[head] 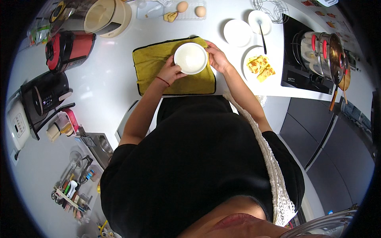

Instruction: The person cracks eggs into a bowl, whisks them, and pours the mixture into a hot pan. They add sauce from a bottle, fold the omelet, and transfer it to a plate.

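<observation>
My left hand (171, 72) grips the near left side of a white bowl (190, 58), its thumb at the rim. The bowl is upright above a yellow-green cloth (151, 68) with dark edging; white shows inside, but I cannot tell whether that is liquid or the bare bowl. On the bowl's right, my right hand (218, 57) pinches the cloth's upper right part, with its fingertips partly hidden. Right of that hand are a white plate with folded egg pancake pieces (256, 65), a white bowl (237, 32), and another bowl holding a dark-handled spoon (262, 32).
Two eggs (182, 6) (200, 11) lie in a clear plastic tray at the back. A steamer pot (321, 56) stands on the black cooktop (297, 74) at right. Left are a red appliance (73, 49), a black appliance (49, 93) and a sink (104, 144).
</observation>
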`<state>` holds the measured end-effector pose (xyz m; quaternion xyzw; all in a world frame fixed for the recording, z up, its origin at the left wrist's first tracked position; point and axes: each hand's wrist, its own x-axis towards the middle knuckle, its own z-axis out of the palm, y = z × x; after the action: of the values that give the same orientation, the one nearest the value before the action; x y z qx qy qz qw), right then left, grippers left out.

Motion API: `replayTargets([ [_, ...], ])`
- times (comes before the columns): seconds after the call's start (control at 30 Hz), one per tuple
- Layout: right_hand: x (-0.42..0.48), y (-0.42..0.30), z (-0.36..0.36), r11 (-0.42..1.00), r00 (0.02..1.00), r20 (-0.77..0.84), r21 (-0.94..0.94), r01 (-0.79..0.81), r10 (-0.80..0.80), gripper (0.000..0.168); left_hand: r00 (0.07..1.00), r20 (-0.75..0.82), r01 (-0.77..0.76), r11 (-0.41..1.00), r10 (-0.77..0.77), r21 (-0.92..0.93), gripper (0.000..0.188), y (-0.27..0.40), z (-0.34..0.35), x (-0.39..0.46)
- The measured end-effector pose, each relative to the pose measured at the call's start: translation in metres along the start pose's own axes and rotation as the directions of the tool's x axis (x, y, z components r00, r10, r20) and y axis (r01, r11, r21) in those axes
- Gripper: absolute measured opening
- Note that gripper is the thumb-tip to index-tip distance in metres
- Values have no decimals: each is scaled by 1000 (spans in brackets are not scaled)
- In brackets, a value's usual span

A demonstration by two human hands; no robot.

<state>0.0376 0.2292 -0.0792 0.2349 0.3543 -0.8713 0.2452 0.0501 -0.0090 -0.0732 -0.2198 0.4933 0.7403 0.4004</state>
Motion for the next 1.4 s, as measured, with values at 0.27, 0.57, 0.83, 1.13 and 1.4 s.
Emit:
replayTargets([
  [0.27, 3, 8, -11, 999, 997, 65, 36, -37, 35, 45, 1000, -1, 16, 1000, -16, -1, 73, -2, 3, 3],
  [0.57, -2, 25, -23, 970, 999, 11, 242, 36, -40, 41, 999, -43, -13, 996, 10, -84, 73, -12, 6, 9],
  [0.83, -10, 38, -28, 938, 995, -18, 332, 100, -100, 36, 993, -103, -70, 988, 55, -139, 72, -10, 21, 15],
  [1.13, -13, 34, -37, 982, 997, -60, 179, 61, -51, 34, 965, -91, -261, 945, 248, -198, 64, 4, 21, 29],
  [1.4, -6, 21, -18, 721, 765, -258, -595, 355, -590, 28, 950, -106, -307, 937, 292, -166, 67, 40, 11, 8],
])
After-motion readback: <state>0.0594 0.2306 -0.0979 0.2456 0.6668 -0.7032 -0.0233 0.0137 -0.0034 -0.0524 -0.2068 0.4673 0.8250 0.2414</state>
